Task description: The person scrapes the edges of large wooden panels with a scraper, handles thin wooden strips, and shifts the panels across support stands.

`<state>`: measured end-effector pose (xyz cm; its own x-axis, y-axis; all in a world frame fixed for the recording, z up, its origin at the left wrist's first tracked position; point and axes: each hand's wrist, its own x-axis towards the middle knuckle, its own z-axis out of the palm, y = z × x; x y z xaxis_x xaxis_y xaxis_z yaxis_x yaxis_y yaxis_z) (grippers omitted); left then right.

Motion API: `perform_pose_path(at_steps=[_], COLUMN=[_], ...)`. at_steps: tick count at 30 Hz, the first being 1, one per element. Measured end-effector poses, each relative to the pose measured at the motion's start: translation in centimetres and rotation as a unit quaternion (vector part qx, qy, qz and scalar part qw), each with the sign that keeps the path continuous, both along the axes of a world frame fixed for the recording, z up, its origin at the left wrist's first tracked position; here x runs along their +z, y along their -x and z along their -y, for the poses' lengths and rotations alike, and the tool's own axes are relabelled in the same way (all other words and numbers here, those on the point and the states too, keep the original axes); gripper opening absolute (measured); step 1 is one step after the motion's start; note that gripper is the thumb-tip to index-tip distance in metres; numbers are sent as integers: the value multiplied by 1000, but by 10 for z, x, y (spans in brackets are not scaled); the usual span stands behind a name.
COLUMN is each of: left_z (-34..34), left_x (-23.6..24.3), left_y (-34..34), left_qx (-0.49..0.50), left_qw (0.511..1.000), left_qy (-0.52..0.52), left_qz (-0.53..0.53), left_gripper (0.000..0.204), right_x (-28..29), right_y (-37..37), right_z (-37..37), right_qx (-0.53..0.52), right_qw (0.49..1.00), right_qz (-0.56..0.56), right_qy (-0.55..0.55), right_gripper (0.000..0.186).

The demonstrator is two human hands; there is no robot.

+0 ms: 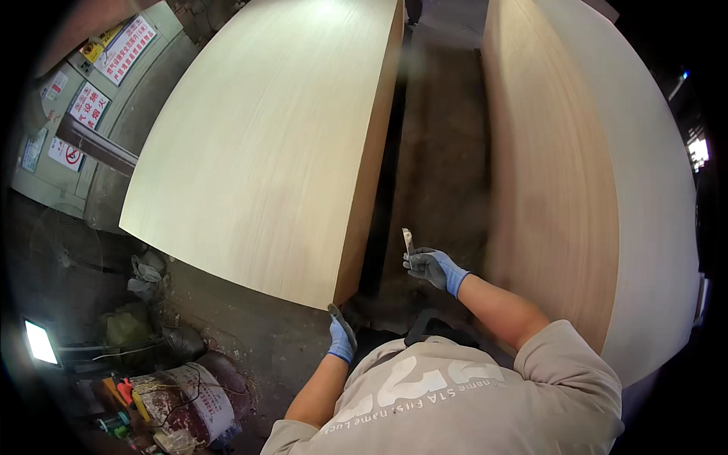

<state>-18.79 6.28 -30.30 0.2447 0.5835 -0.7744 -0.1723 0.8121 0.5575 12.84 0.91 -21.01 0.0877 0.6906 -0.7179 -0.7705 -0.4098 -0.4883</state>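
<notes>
My left hand, in a blue glove with a grey palm, is at the near right corner of the left stack of wood-faced boards. Its fingers look stretched and touch the edge of that corner; part of the hand is turned away. In the gap between two stacks, my right hand, gloved alike, is closed around a slim flat blade-like tool. The tool points up and away from me, and its exact kind is too small to make out. It touches neither stack.
A second tall stack of boards stands close on my right, with a dark floor gap between. At lower left are a stained drum with tools on it, a bright lamp and a fan. Signs hang on a grey cabinet.
</notes>
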Motion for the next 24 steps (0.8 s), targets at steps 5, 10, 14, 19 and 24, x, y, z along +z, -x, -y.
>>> perform_pose_path(at_steps=[5,10,14,19,24], left_z=[26,39,92,146,146], left_x=[102,165,168,77,20], left_y=[-41,-99,-132,-114,-38], left_qx=[-182,-514,-623,-580,-557], left_qw=[979,841,775,799,828], left_qy=[71,-110,-98,-101,-64], left_qz=[59,125,47,121,10], left_gripper=[30,39,25,25,28], right_x=[18,65,71,65,-108], right_y=[-4,48,88,101,133], right_z=[71,123,173,280,521], right_qx=[-55,-75,-165,-215,-319], right_qw=[996,984,978,967,881], right_qz=[-23,-64,0,138,168], right_qy=[-59,-146,-125,-8,305], right_gripper=[24,30,34,35,12])
